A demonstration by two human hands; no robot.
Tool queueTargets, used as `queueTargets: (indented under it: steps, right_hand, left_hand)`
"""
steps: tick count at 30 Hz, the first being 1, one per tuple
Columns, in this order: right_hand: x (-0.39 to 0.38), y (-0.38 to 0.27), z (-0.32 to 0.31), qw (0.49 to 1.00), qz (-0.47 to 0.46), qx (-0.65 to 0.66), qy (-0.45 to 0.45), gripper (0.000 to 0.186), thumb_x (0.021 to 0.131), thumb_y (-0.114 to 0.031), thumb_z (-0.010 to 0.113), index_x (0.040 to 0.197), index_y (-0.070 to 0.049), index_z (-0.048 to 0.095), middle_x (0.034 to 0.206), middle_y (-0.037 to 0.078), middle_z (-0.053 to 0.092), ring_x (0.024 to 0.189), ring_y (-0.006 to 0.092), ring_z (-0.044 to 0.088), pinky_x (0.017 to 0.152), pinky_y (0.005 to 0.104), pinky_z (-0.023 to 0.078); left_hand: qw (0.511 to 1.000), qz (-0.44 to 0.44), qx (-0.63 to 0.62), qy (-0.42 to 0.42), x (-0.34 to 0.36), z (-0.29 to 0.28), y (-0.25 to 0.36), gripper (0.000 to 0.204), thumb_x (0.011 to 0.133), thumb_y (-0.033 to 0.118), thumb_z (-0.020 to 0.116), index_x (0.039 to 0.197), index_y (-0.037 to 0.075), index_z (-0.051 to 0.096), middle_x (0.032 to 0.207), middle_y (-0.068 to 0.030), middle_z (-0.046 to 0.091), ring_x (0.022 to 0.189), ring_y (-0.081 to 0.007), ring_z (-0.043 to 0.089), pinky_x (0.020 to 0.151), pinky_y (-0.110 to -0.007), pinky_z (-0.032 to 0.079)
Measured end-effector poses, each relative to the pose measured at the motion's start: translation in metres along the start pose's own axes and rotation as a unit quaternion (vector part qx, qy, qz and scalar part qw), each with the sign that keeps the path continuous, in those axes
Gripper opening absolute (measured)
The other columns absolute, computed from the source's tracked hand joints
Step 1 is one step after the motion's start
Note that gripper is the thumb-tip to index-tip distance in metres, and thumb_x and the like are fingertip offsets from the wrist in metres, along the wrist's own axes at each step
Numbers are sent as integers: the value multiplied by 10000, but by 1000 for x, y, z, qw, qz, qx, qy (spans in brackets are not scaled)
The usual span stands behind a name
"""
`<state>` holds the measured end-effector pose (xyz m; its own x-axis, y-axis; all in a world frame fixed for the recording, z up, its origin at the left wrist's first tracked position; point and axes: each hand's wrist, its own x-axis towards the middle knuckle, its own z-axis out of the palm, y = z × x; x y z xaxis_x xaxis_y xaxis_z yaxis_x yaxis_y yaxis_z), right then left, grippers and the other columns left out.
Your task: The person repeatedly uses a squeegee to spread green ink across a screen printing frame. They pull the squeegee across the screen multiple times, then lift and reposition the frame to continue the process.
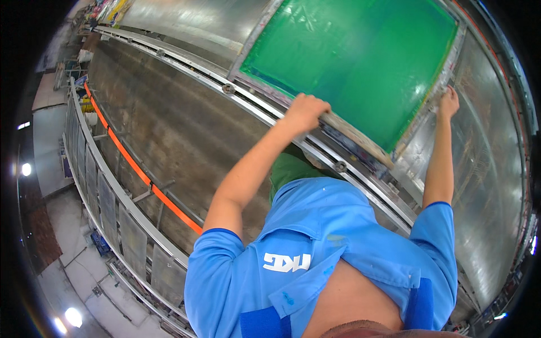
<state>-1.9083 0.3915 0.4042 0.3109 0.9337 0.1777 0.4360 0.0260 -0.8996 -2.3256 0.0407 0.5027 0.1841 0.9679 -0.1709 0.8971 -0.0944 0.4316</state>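
A large screen-printing frame (256,84) with green mesh lies on a long shiny metal table (496,169). My left hand (307,110) grips the frame's near edge, fingers curled over the wooden bar. My right hand (449,103) holds the frame's right side bar, close to its near corner. Both arms reach out from my blue short-sleeved shirt.
A metal rail (236,96) with round knobs runs along the table's near edge. Left of it lies a brown floor strip (169,129) with an orange bar (135,166), then a second row of printing tables (121,225). Bright lamps (73,316) glare at the lower left.
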Motion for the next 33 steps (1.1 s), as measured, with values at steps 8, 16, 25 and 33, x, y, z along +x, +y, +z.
queueTargets:
  steps: [8,16,25,33]
  right_hand:
    - [-47,-49,80,995,85,19,48,258,947,-192,587,1102,-58,743,939,96,719,854,199,657,828,355,504]
    - [-104,34,-9,994,97,-34,37,240,937,-234,611,1096,-119,750,915,88,724,862,204,661,830,362,504]
    - [-122,68,10,976,107,-186,26,303,955,-296,551,1209,-227,702,1214,129,697,1144,336,639,996,417,464]
    - [-225,-30,-31,944,-84,-258,-185,409,972,-395,538,1321,-205,633,1222,212,658,1141,358,619,986,449,470]
  left_hand:
    - [995,-17,-3,-94,8,-78,-93,360,715,37,712,1063,130,715,1007,-114,726,970,-346,666,845,-470,507]
    - [996,54,16,-67,-36,21,-31,307,752,92,709,1054,148,704,1051,-36,695,1048,-271,629,873,-432,468]
    - [985,148,79,41,-31,47,-45,404,754,497,763,845,119,651,851,-34,657,857,-235,641,727,-396,442]
    - [975,172,138,5,10,49,-53,528,727,656,698,788,132,663,689,-58,667,720,-257,677,704,-418,431]
